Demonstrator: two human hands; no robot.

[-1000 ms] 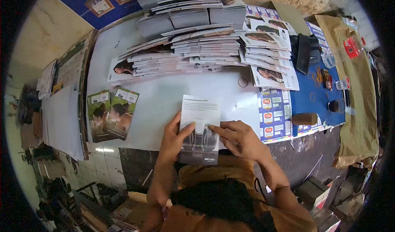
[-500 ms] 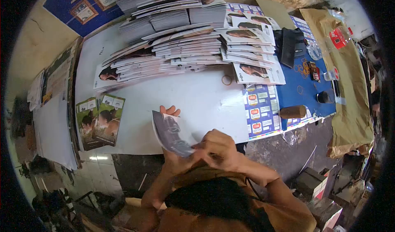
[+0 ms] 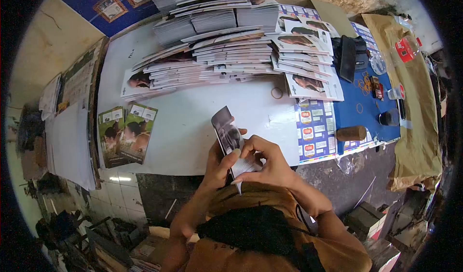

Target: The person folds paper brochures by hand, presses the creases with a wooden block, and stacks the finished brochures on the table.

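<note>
Bracing the booklet [image 3: 228,130] between two hands, so the grip is the weak spot. Left hand [image 3: 217,163] has it clamped, thumb on the printed face, fingers behind. Right hand [image 3: 270,162] pinches the lower part between thumb and bent forefinger; can't tell where its other fingertips land. Booklet stands tilted: top end free above the left fingers, bottom corner poking out below the right thumb, in front of the brown shirt [image 3: 263,194]. Main risk, my read: a crease. Grips sit close together on thin paper, so a twist between them would kink it. Second: a drop. White table [image 3: 178,149] ends about level with the fingers, so a loose pinch could let the booklet fall short of it. Third: smudges from bare fingertips on dark print. Booklet stacks [image 3: 234,55] beyond the fingers and green leaflets [image 3: 130,137] left of them are well apart; snag unlikely.
</note>
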